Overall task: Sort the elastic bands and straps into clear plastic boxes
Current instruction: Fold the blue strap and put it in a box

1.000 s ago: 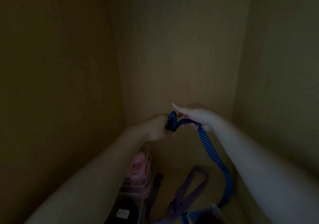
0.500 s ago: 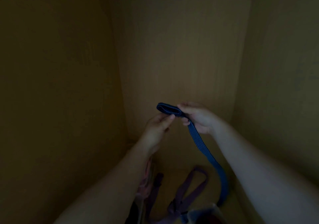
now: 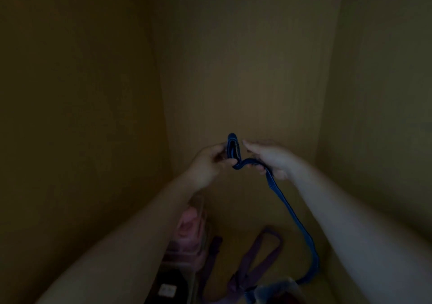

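Lower edge, nearest: rim of a clear plastic box (image 3: pixel 277 288), contents too dim to name; to its left, a dark item with a pale label (image 3: pixel 167 289). Just beyond, a purple strap (image 3: pixel 257 264) lying loose in a tangle on the cupboard floor (image 3: pixel 243 210), not yet sorted. Left of it, a second clear box (image 3: pixel 187 254) holding pink bands (image 3: pixel 187 226), partly hidden behind the left forearm.

Farther in, raised clear of the floor: blue strap (image 3: pixel 289 212), its tail dropping from the hands to a bend near the right wall, then back toward the nearest box. Left hand (image 3: pixel 208 163) pinching the folded bundle at the strap's upper end, upright now where half a second ago it lay flat and level. Right hand (image 3: pixel 274 161) just beside the bundle, lower fingers curled round the running length, forefinger straight.

Read as one more turn laid on: winding under way, with much tail left to gather before boxing.

Behind all: plain wooden back panel (image 3: pixel 245 69).
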Demonstrator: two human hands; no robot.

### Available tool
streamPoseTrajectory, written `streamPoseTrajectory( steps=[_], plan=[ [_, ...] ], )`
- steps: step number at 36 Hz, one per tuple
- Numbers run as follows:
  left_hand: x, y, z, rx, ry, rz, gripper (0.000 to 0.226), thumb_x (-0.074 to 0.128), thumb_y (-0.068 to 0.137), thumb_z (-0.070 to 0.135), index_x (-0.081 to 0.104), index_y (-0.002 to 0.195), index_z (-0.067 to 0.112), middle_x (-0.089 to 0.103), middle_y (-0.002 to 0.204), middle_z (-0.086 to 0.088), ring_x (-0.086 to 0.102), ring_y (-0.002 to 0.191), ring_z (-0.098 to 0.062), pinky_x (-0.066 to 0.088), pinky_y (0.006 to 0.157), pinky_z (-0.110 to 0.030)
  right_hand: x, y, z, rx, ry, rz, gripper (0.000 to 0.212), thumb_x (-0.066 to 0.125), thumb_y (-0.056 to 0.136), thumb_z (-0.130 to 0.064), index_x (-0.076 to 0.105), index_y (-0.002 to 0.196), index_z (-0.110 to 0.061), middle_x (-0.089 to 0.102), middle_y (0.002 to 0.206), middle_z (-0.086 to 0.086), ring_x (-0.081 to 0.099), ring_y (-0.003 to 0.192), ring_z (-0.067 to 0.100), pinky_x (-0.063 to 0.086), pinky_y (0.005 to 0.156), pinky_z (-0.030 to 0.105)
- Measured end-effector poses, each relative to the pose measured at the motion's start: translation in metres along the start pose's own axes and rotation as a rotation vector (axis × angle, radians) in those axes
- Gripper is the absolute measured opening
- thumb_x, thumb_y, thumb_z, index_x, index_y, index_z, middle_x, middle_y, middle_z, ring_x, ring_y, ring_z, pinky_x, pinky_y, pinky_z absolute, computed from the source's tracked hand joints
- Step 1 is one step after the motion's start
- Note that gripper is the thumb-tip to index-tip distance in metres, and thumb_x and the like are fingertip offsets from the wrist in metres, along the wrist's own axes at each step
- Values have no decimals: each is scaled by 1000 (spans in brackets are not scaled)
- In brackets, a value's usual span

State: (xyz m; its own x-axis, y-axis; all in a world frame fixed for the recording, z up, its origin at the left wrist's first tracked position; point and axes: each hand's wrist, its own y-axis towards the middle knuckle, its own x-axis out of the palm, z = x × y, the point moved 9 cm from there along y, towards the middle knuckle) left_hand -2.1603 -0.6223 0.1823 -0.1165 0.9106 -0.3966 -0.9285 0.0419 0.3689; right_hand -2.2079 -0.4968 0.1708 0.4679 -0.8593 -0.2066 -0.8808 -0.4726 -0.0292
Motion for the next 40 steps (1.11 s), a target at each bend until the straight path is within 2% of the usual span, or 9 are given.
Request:
streamPoseTrajectory(
  steps=[2, 8, 11, 16, 22, 26, 29, 37, 40],
  plan=[
    [2, 2, -3, -17, 101, -60, 41, 64, 90, 13, 56, 130, 19, 65, 108, -2, 60, 99, -13, 45, 89, -24, 0, -1, 0, 26, -79, 6, 58, 50, 83, -68, 49, 114, -19, 59, 54, -2, 36, 45, 10, 30, 50, 25],
    [12, 3, -5, -4, 309, -203, 28, 61, 92, 18, 57, 112, 37, 63, 99, 9, 56, 86, -6, 42, 76, -20, 3, -3, 5, 80, -238, -5, 87, 44, 56, -86, 55, 110, -18, 61, 57, 1, 38, 42, 10, 32, 46, 22],
    [14, 0, -6, -3, 446, -249, 31, 58, 95, 20, 59, 126, 26, 53, 96, 20, 50, 82, 0, 35, 70, -12, 3, -4, 14, 141, -261, -73, 73, 48, 72, -80, 58, 109, -18, 58, 60, -1, 36, 43, 8, 30, 46, 20],
    [17, -1, -13, -12, 530, -283, 31, 54, 97, 24, 58, 128, 25, 43, 93, 20, 47, 88, -5, 34, 78, -20, 0, -4, 9, 43, -175, -118, 29, 62, 89, -43, 65, 95, -14, 57, 63, -2, 38, 45, 6, 29, 46, 18],
    [0, 3, -20, -52, 49, 42, 45, 62, 91, 24, 51, 135, 18, 58, 110, 3, 56, 91, -10, 43, 74, -17, -11, -1, -2, -92, 95, -46, 15, 57, 96, -27, 61, 92, -13, 58, 60, 1, 40, 44, 9, 31, 42, 19],
    [12, -3, -28, -119, -206, 91, 26, 61, 91, 34, 64, 112, 19, 64, 91, 13, 56, 82, -7, 42, 75, -26, -10, 1, -6, -158, 248, -72, 17, 56, 95, -30, 60, 90, -14, 56, 62, 0, 40, 47, 10, 31, 47, 21],
    [17, -1, -27, -96, -338, 146, 34, 65, 88, 39, 67, 107, 11, 56, 69, 16, 48, 73, -12, 36, 73, -32, -1, 1, -6, -171, 310, -107, 17, 54, 96, -28, 60, 92, -12, 55, 66, 2, 41, 49, 10, 33, 47, 20],
    [18, 1, -9, 1, -463, 213, 54, 70, 79, 42, 60, 113, 1, 57, 90, -12, 49, 80, -21, 38, 71, -31, 8, -1, 1, -126, 239, -119, 35, 58, 85, -43, 65, 106, -17, 57, 65, -5, 41, 52, 7, 33, 52, 20],
    [19, 5, 0, 27, -419, 177, 46, 69, 83, 34, 57, 109, -2, 63, 91, -14, 56, 81, -24, 43, 68, -26, 6, -3, 2, -113, 214, -85, 29, 57, 90, -39, 64, 105, -15, 56, 66, -2, 40, 52, 8, 33, 51, 21]
  ],
)
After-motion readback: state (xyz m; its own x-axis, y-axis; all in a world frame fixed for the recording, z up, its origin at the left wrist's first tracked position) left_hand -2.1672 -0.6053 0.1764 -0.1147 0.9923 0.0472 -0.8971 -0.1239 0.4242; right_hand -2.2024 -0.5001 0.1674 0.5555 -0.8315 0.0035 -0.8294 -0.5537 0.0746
